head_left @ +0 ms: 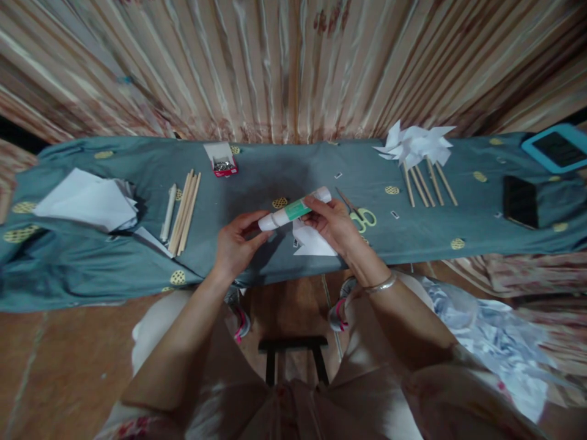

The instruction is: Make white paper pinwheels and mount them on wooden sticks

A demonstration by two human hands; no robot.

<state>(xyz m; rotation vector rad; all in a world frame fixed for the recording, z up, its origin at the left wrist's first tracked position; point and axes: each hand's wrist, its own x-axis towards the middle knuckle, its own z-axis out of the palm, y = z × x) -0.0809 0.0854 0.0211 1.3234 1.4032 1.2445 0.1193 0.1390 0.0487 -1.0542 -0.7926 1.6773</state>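
A white glue stick (291,211) with a green label is held slantwise above the table, its right end higher in the view. My left hand (237,239) pinches the white piece at its lower left end between thumb and fingers. The fingers of my right hand (331,221) close around the tube near its other end. Beneath them a cut piece of white paper (314,241) lies on the cloth, partly covered by my right hand. Scissors (362,219) with pale green handles rest just right of that hand.
Left on the blue-green cloth (312,165) are stacked paper (87,198), a white pen-like stick (169,212), several wooden sticks (185,214) and a box of small metal pieces (222,164). Rightward lie paper pinwheels (415,145) on sticks, a phone (520,201) and a blue-framed device (557,148).
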